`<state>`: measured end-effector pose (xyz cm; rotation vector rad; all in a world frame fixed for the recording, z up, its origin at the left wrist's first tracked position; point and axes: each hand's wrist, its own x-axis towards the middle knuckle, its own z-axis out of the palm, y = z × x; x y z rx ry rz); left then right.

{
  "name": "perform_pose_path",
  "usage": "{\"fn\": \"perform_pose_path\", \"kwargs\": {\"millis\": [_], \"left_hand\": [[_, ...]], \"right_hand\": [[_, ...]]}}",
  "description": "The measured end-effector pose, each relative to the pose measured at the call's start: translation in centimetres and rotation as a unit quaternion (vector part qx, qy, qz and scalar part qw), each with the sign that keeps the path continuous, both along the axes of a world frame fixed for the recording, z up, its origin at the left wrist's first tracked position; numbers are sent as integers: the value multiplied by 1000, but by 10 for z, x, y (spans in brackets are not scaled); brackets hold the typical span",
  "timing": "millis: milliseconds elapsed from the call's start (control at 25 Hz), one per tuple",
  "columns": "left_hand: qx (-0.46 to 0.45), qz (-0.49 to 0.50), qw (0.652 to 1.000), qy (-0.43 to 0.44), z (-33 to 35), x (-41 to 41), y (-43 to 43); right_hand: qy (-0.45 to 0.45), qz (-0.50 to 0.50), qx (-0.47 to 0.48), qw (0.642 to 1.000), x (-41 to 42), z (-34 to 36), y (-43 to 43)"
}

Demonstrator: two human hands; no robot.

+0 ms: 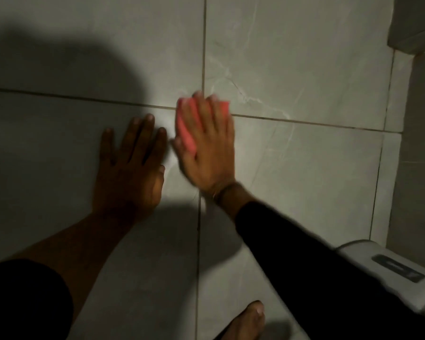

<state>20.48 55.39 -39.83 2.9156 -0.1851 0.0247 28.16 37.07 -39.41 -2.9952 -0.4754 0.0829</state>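
On the left, the left hand (130, 163) lies flat on the tile floor (304, 182), in the shadow. Its fingers are straight and spread, and it holds nothing. I think it props the person up. Just beside it, but not touching, is the right hand (207, 148), which looks a bit blurry. Its fingers are straight and lie flat on top of a pink sponge (187, 126), pressing it down on the floor. The thumb sits by the sponge's near left edge, and I cannot tell if it squeezes. The sponge is right under these fingers, so this is the hand to do the wiping. The sponge's long side points away from the person, the same way as the fingers. A pink strip peeks out on the left. The sponge sits right where two grout lines (304, 121) cross. There is little room to the left, because the left hand is so close. Up and to the right there is lots of bare tile to rub. Farther right, a white box-like thing (388, 271) sits low by the wall (422, 155), well apart from the sponge. The black sleeve (304, 253) passes near it and might bump it on a big swing. A bare foot (249, 320) shows at the bottom.
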Motion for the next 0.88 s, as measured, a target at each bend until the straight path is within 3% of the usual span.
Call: {"fn": "perform_pose_path", "kwargs": {"millis": [80, 200, 280, 400, 480, 560, 640, 760, 880], "left_hand": [[-6, 1, 1000, 15, 5, 0, 1], [-8, -5, 1000, 15, 9, 0, 2], [-15, 1, 1000, 14, 11, -1, 1], [-3, -7, 1000, 13, 10, 0, 3], [-2, -9, 1000, 11, 9, 0, 3], [-8, -1, 1000, 16, 10, -1, 1], [3, -2, 1000, 16, 7, -1, 2], [10, -4, 1000, 9, 4, -2, 2], [7, -5, 1000, 5, 3, -3, 1]], "right_hand": [[61, 75, -17, 995, -115, 10, -10], [134, 20, -59, 989, -230, 42, -85], [146, -46, -76, 985, -192, 40, -116], [60, -201, 18, 978, -39, 24, -77], [11, -186, 20, 982, 10, 14, -28], [5, -74, -7, 997, -41, 3, 0], [75, 7, -15, 997, -155, 13, 4], [146, -22, -44, 988, -261, 43, -52], [153, -153, -78, 973, -190, 42, -122]]}}
